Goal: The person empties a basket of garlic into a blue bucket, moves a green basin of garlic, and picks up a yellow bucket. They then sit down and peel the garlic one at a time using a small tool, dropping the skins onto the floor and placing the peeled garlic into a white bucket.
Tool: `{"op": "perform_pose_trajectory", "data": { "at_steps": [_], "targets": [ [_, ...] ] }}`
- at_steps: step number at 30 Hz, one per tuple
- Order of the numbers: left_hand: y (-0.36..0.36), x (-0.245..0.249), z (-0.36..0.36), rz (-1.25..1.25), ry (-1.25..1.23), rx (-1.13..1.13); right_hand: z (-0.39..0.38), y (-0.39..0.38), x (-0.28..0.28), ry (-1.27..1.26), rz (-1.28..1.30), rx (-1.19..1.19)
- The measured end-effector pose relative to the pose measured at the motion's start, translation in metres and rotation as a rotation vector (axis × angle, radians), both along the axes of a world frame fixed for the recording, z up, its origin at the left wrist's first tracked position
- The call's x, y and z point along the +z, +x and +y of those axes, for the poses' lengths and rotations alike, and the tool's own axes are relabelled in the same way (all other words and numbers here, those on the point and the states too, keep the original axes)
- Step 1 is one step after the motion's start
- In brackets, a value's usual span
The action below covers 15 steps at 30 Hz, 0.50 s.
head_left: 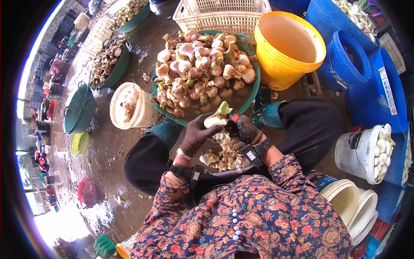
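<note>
My left hand (pixel 196 134), in a dark glove, is closed around a pale peeled bulb (pixel 214 121) with a short green stem. My right hand (pixel 249 130), gloved too, holds a small tool with a red part (pixel 235 118) beside the stem; its blade is hidden. Loose skins and trimmings (pixel 227 154) lie in my lap just below the hands. In front of them stands a wide green tub (pixel 254 93) heaped with unpeeled bulbs (pixel 202 64).
A yellow bucket (pixel 269 64) stands right of the tub, near blue containers (pixel 351 58). At right is a white bucket (pixel 351 151) of peeled bulbs. A pale bucket (pixel 144 110) with scraps sits left. Crates (pixel 224 21) stand behind; distant people work at far left.
</note>
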State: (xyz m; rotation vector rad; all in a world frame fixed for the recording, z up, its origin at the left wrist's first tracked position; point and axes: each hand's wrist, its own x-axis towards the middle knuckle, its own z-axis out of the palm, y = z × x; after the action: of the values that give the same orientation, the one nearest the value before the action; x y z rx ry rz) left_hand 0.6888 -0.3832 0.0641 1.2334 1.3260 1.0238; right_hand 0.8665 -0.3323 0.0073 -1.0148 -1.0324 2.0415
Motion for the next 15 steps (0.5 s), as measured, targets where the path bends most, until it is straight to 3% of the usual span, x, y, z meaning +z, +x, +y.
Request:
{"op": "perform_pose_trajectory", "data": {
  "at_steps": [1,3,5,6,7,9,10,11,13,14,15],
  "targets": [
    [0.002,0.003,0.000,-0.187,-0.122,0.053,0.000,0.001,0.007,-0.125,0.151,0.015],
    [0.009,-0.019,-0.003,-0.273,-0.192,0.108,0.000,-0.004,0.021,-0.254,0.088,0.005],
    [0.020,-0.028,-0.003,-0.187,0.030,0.018,-0.006,-0.005,0.050,-0.537,0.157,0.022],
    [0.016,-0.032,-0.002,0.015,0.015,-0.106,-0.002,-0.007,0.011,-0.485,0.397,0.009],
    [0.015,-0.031,-0.002,0.010,0.010,-0.101,0.002,-0.008,-0.005,-0.491,0.393,0.012],
    [0.011,-0.027,0.001,0.546,0.310,0.208,0.014,-0.008,-0.030,-0.247,0.119,0.007],
    [0.012,-0.017,0.005,0.680,0.424,0.261,0.020,-0.012,-0.037,-0.045,-0.117,0.010],
    [0.010,-0.014,0.006,0.678,0.420,0.263,0.018,-0.007,-0.042,-0.048,-0.120,0.013],
    [0.002,-0.012,0.006,0.708,0.046,-0.217,0.014,-0.002,-0.045,0.359,-0.504,0.264],
    [0.003,-0.030,0.003,0.395,-0.058,-0.175,0.011,-0.006,-0.049,0.366,-0.428,0.278],
    [0.000,-0.047,0.000,0.395,-0.058,-0.175,0.011,-0.006,-0.052,0.366,-0.428,0.278]
  ]
}}
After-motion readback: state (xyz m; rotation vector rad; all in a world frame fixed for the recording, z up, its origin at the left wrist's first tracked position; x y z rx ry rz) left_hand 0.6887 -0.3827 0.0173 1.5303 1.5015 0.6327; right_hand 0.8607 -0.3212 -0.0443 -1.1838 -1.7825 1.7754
